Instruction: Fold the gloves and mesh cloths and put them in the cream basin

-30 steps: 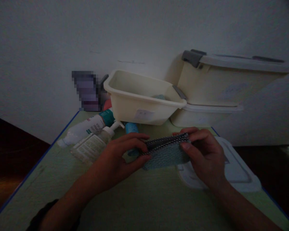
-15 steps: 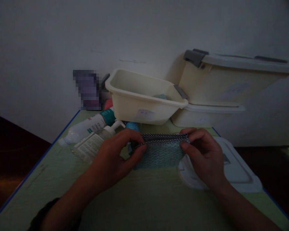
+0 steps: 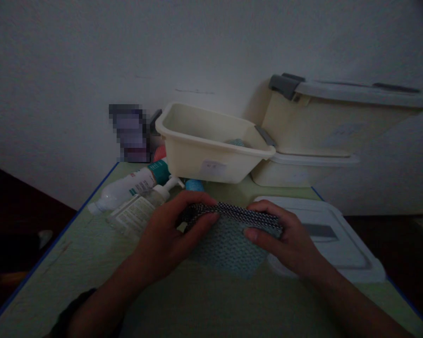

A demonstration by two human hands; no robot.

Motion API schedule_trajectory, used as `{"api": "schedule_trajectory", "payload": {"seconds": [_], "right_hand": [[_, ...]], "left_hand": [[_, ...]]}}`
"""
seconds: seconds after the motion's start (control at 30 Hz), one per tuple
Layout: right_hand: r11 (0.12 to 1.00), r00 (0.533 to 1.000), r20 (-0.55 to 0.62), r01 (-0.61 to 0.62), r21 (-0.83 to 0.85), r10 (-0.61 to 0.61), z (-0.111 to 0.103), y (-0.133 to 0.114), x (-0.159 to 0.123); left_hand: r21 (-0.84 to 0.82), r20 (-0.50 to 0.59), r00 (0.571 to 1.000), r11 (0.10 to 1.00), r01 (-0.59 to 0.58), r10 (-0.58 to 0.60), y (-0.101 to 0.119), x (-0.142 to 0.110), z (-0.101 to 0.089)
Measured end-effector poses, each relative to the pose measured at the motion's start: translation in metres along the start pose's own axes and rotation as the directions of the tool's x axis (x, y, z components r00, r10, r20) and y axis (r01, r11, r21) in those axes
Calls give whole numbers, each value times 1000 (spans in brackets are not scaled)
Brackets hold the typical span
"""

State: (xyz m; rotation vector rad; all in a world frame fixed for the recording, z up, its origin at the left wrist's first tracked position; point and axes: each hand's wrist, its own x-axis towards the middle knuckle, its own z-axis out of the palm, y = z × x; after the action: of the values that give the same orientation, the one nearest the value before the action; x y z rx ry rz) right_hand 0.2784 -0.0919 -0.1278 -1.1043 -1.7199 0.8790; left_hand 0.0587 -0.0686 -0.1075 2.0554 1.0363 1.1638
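Note:
Above the green table (image 3: pixel 176 305), both hands grip a folded cloth (image 3: pixel 232 246) with a teal textured face and a dark, white-flecked band along its top edge. My left hand (image 3: pixel 169 234) pinches that band at its left end between thumb and fingers. On the other side, my right hand (image 3: pixel 282 234) closes on the right end, its thumb against the near face. The teal part hangs down toward the tabletop, its lower corner pointing slightly right. Whether it touches the table I cannot tell.
A cream bin (image 3: pixel 215 159) with a bit of teal cloth inside stands behind my hands. Left lie a white bottle (image 3: pixel 127 192) and a clear pump bottle (image 3: pixel 137 213). A pale lid (image 3: pixel 345 253) lies right. Stacked lidded bins (image 3: pixel 313 126) stand at the back right.
The cloth has tilted, its right end lower and its teal face hanging further down. My right hand has moved left and down along the band; the left hand's grip has shifted slightly inward.

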Motion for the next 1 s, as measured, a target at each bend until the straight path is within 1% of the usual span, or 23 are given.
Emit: {"api": "schedule_trajectory", "payload": {"seconds": [0.07, 0.1, 0.17, 0.2, 0.27, 0.33, 0.4, 0.43, 0.5, 0.57, 0.6, 0.67, 0.73, 0.8, 0.9, 1.0], "right_hand": [[999, 1000, -8, 23, -35, -23, 1, 0, 0], [998, 999, -30, 44, -39, -46, 1, 0, -1], [996, 993, -81, 78, -36, -81, 2, 0, -1], [996, 990, -111, 81, -26, -84, 3, 1, -2], [998, 981, -183, 61, 17, -56, 3, 1, -3], [996, 967, -254, 12, 90, 12, 3, 2, -4], [980, 960, -263, -45, 195, 96, 3, 3, -4], [963, 964, -230, -70, 259, 132, 3, 4, -3], [913, 981, -106, -111, 393, 165, 4, 7, -3], [853, 988, 29, -144, 502, 150, 5, 10, -3], [828, 987, 76, -163, 537, 144, 7, 12, -4], [796, 979, 118, -203, 570, 165, 10, 13, -5], [785, 968, 119, -250, 566, 222, 12, 13, -5], [784, 958, 82, -274, 557, 276, 13, 11, -3], [785, 949, 8, -266, 560, 316, 13, 8, 0], [779, 940, -29, -265, 568, 341, 12, 8, 1]], "left_hand": [[-131, 40, 994, 985, 110, -106, 2, 0, -1], [-215, 87, 984, 962, 171, -155, 2, 0, -1], [-343, 220, 950, 894, 290, -223, 0, 1, -2], [-369, 281, 930, 868, 333, -237, -2, 2, -2], [-362, 379, 895, 853, 376, -234, -6, 3, -3], [-337, 434, 872, 858, 388, -224, -9, 4, -3], [-342, 437, 866, 845, 411, -244, -11, 4, -3], [-356, 415, 871, 834, 421, -262, -11, 4, -3], [-389, 348, 891, 819, 421, -293, -11, 3, -3], [-411, 298, 906, 816, 407, -301, -11, 3, -3], [-421, 282, 911, 815, 398, -300, -11, 3, -3], [-434, 266, 919, 814, 385, -292, -11, 2, -2], [-440, 262, 922, 815, 378, -286, -11, 2, -1], [-429, 271, 916, 815, 390, -296, -11, 2, -1], [-414, 282, 899, 802, 430, -336, -12, 2, 0], [-420, 276, 887, 784, 457, -369, -12, 3, 1]]}}
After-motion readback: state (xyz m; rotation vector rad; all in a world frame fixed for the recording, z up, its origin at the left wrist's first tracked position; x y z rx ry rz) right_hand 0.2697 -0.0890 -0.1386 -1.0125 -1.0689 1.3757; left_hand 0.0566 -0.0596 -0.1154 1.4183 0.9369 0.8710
